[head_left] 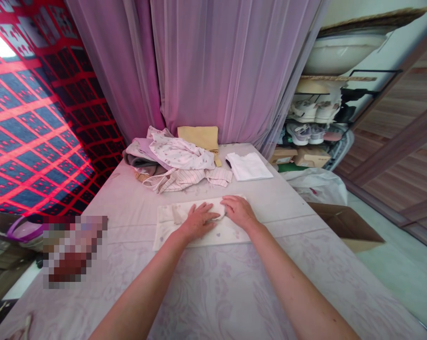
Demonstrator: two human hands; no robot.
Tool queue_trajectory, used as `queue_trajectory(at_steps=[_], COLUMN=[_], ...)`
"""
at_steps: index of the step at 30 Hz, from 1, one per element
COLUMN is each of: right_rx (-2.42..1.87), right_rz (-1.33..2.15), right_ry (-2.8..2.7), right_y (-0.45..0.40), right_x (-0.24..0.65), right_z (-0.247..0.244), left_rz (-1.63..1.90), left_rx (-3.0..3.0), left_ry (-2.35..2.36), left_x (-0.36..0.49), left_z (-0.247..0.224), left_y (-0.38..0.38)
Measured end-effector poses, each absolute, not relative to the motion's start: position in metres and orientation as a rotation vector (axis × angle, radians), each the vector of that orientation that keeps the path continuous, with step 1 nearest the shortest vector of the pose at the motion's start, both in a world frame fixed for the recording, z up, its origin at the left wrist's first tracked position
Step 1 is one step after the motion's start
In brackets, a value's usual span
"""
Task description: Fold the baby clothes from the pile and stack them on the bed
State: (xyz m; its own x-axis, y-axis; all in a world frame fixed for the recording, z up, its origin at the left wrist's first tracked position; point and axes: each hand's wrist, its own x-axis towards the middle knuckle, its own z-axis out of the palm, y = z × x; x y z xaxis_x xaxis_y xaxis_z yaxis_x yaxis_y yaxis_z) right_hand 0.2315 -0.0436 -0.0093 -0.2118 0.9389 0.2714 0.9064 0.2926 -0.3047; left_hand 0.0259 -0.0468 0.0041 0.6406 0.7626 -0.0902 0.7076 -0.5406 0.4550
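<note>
Any printing on the small cardboard boxes beneath the shoe rack was too small to be read, and a patch at the lower left was pixelated so that the object there could not be identified.

The left hand and the right hand were both held open, palms down, with nothing gripped between the fingers. Both were pressed onto a pale cloth garment printed with small faint motifs, which was laid flat on a bed-like surface covered by a lilac floral sheet. The garment lay directly beneath both palms, with a bunched fold of it gathered under the fingers of the left hand. The two hands were set just beside each other, their fingertips nearly meeting.

Beyond the hands, a heap of crumpled clothes was placed on the sheet, with a striped cloth at its front edge. A folded white shirt was laid to its right, and a folded yellow cloth stood behind it against a sheer mauve curtain. Sneakers were stored on a rack to the right, above a white plastic bag and beside an open cardboard box.
</note>
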Motion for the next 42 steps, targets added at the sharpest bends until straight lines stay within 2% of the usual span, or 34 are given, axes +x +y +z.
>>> queue_trajectory(at_steps=[4,9,18,25,30,36,42], right_rx=[-1.567,-1.692,-1.899,-2.023,-2.076,-1.952,-2.050], right_rz=[0.213,0.186,0.187,0.285,0.226,0.308,0.051], right_ry=[-2.158,-2.098,-2.333,-2.334,-2.242,-2.332,-2.118], right_y=[-0.052,-0.056,-0.049,-0.054,-0.059,-0.055,-0.035], right_x=[0.232,0.235,0.209,0.221,0.219,0.204,0.222], right_z=[-0.022,-0.017,-0.020,-0.015,-0.008,-0.008,0.000], left_rz=[0.134,0.148,0.183,0.458,0.263,0.191,0.162], left_rx=[2.371,2.345,2.296,2.285,2.486,2.421,2.374], left_ry=[1.129,1.122,1.129,1.206,1.588,1.733,1.807], left_x=[0.024,0.023,0.024,0.000,-0.034,-0.034,-0.037], left_z=[0.004,0.002,0.005,-0.002,-0.010,-0.003,0.020], left_y=[-0.045,-0.043,-0.043,-0.044,-0.049,-0.047,-0.020])
